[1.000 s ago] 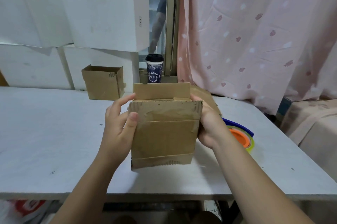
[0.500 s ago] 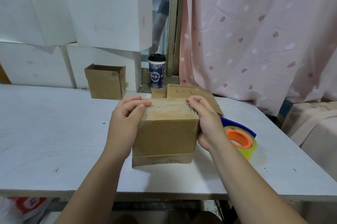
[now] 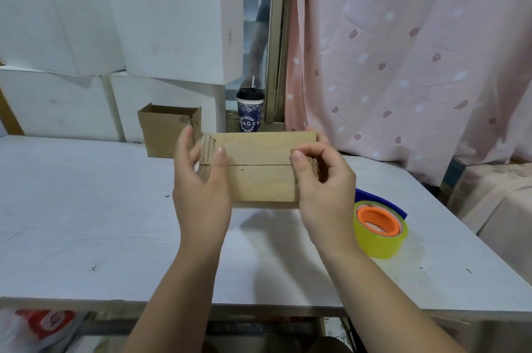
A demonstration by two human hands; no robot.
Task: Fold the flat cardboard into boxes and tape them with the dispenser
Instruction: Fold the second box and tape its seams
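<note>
At the far left we see white boxes stacked in two tiers along the far edge of the white table. Below the table's near edge lies a white plastic bag with red print. Just in front of the white boxes an open brown carton stands upright on the table, its top open.

Moving right, the left hand grips the left end of the cardboard box. Its thumb lies across the face turned toward us and the fingers reach round behind the end. We see the box held over the middle of the table, clear of the surface, with its shadow on the white top beneath. Two closed flaps face us and meet in a seam running left to right.

Beyond the box, at the window sill, stands a dark blue paper cup with a black lid and a straw.

The right hand holds the box's right end, with the thumb laid over the end of the seam and the other fingers curled round the edge.

Just right of that hand the tape dispenser lies flat on the table, apart from the box. It has a yellow roll on an orange hub, with a blue part on its far side. Farther right a pink flowered curtain hangs behind the table, and at the far right edge sits a pale cloth-covered shape.
</note>
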